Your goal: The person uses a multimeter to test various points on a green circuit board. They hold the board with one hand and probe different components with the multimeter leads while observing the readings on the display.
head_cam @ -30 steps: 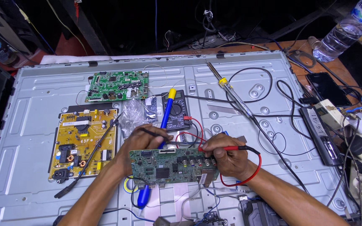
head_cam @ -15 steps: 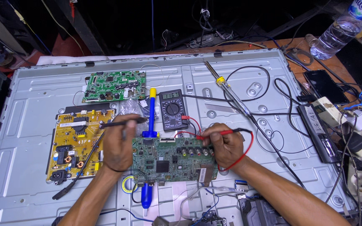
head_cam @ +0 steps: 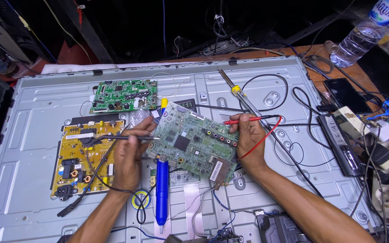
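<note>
**Fingers pinch both probes over a tilted board**

My left fingers pinch the black probe like a pen, its tip lying at the 9 o'clock edge of the green circuit board. My right hand is clenched around the red probe, which points toward 9 o'clock, and the same hand props the board's 3 o'clock edge, so the board sits raised and tilted above the grey metal back panel.

To do this well, I judge the board needs a steadier seat: held on one edge, it can rock under probe pressure. I would keep each tip on a single pad and hold the red lead's loop off the components.

The multimeter is mostly hidden behind the board at 12 o'clock, so I would want its display readable. A blue desoldering pump lies at 6 o'clock below the board. The yellow power board sits at 9 o'clock, a second green board at 11 o'clock, and a soldering iron at 1 o'clock, well apart from my hands.
</note>
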